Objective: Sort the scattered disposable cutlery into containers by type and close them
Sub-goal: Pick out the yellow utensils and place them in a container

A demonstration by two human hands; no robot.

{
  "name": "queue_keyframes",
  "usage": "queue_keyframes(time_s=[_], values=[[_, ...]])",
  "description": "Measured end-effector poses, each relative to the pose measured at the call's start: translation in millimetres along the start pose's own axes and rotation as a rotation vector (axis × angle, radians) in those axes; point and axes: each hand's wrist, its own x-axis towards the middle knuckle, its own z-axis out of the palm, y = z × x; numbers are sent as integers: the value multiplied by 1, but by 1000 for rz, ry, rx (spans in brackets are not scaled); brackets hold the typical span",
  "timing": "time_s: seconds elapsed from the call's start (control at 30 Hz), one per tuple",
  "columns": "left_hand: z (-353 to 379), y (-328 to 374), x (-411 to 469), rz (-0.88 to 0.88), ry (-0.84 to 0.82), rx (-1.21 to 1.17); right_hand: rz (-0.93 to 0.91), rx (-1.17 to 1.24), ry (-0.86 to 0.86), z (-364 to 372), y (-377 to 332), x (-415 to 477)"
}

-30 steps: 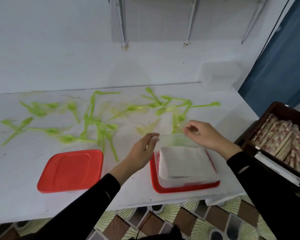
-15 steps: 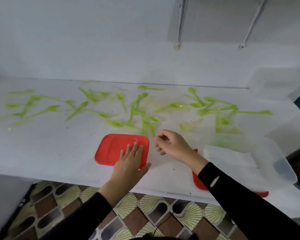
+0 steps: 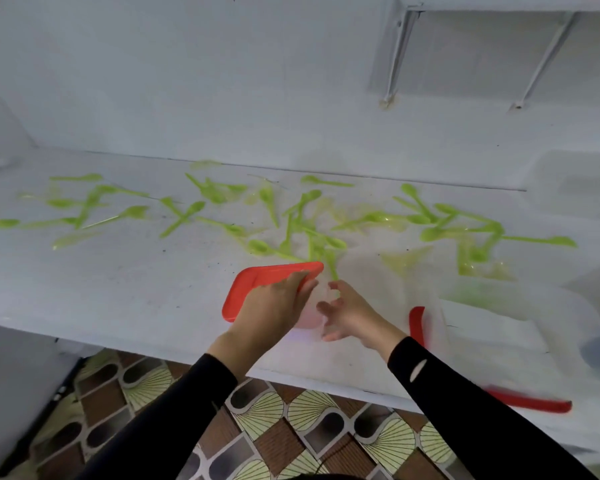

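Several green plastic spoons and forks (image 3: 293,233) lie scattered across the white counter (image 3: 118,292). My left hand (image 3: 274,306) grips the right edge of a red lid (image 3: 253,282) and tilts that side up off the counter. Just right of it my right hand (image 3: 347,311) hovers with fingers spread and holds nothing. A clear plastic container (image 3: 520,327) stands on a second red lid (image 3: 417,323) at the right.
Another clear container (image 3: 575,174) sits at the back right against the wall. Shelf brackets (image 3: 395,64) hang above. The counter's front edge runs just under my wrists, with patterned floor tiles (image 3: 274,427) below.
My left hand lay flat on the red lid; now it grips the lid's right edge and lifts it. My right hand opened and drew slightly nearer.
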Motion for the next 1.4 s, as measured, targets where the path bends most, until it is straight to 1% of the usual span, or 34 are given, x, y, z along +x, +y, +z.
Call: queue_keyframes(time_s=[0.03,0.1,0.17,0.2,0.3,0.37,0.43,0.5,0.53,0.57,0.63,0.67,0.73,0.8,0.87,0.97,1.03,1.13,1.2,1.27,1.33,1.4], values=[[-12,-2,3,-30,42,-94,-28,-22,20,-3,-5,0],[-37,-4,9,-94,190,-260,-101,-83,47,-14,-20,-4],[-53,-10,11,-221,313,-347,-162,-165,44,-31,-39,-12],[-56,-12,10,-290,347,-371,-181,-208,45,-39,-48,-17],[-51,-14,5,-382,403,-429,-200,-299,116,-63,-65,-28],[-46,-12,4,-412,444,-469,-176,-322,174,-76,-68,-30],[-41,-16,6,-488,491,-520,-161,-341,240,-91,-65,-31],[-38,-33,9,-665,542,-701,-146,-323,365,-107,-60,-34],[-36,-44,10,-765,533,-842,-134,-244,429,-116,-58,-35],[-34,-53,10,-846,485,-976,-129,-129,471,-126,-57,-37],[-26,-60,2,-954,301,-1152,-135,99,513,-138,-55,-42],[-21,-56,-4,-1001,193,-1202,-133,158,524,-140,-56,-44],[-9,-43,-18,-1074,3,-1235,-117,159,498,-136,-57,-49],[1,-29,-31,-1101,-129,-1226,-88,30,433,-127,-52,-51],[10,-16,-41,-1093,-235,-1203,-81,-190,400,-118,-45,-49],[25,0,-47,-1125,-343,-1228,-105,-545,369,-106,-36,-42],[34,5,-44,-1126,-361,-1246,-95,-726,342,-100,-34,-39],[45,11,-33,-1096,-308,-1305,-61,-821,298,-99,-31,-37],[44,14,-29,-1083,-291,-1299,-22,-935,259,-97,-31,-35],[45,14,-30,-1030,-327,-1199,-3,-1028,225,-94,-30,-31],[44,12,-30,-930,-399,-1013,-2,-1095,187,-92,-28,-23],[40,8,-27,-821,-433,-833,-21,-1140,178,-91,-27,-16]])
